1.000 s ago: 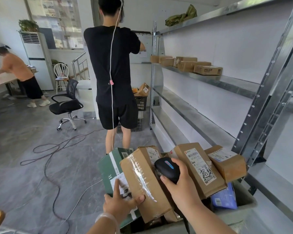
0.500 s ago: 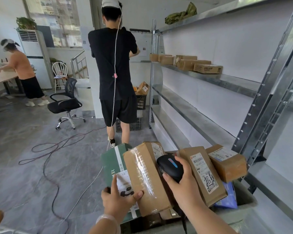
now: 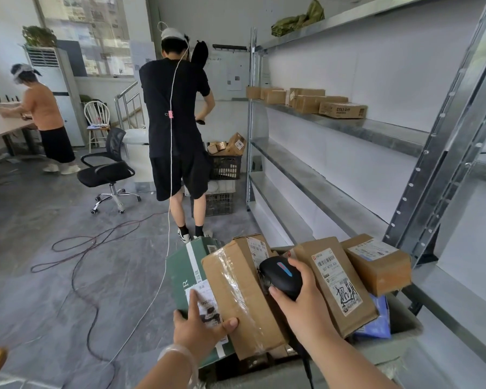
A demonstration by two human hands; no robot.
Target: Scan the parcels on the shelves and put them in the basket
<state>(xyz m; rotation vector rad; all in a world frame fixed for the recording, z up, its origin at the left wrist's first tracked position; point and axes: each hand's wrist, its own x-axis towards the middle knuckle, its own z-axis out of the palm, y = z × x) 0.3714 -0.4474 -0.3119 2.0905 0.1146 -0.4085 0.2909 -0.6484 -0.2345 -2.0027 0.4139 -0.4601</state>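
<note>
A grey basket (image 3: 401, 342) at the bottom is piled with parcels. My left hand (image 3: 199, 328) grips the lower edge of a taped brown carton (image 3: 242, 293), its forefinger lying on the green box (image 3: 184, 276) beside it. My right hand (image 3: 303, 301) holds a black scanner (image 3: 281, 275) over the pile. To the right lie a long brown parcel (image 3: 338, 284) with a white label, a smaller brown box (image 3: 379, 262) and a blue bag (image 3: 379, 318). Several brown parcels (image 3: 306, 101) sit on the metal shelf (image 3: 376, 127) further back.
A person in black (image 3: 177, 130) stands ahead beside stacked dark crates (image 3: 222, 178) of parcels. Cables (image 3: 82, 254) loop across the grey floor at left. An office chair (image 3: 110, 169) and another person at a table (image 3: 42, 116) are at far left. The lower shelf boards run along the right.
The view has tipped down and closer to the basket. The person in black has stepped further away toward the crates. Both my hands keep their holds.
</note>
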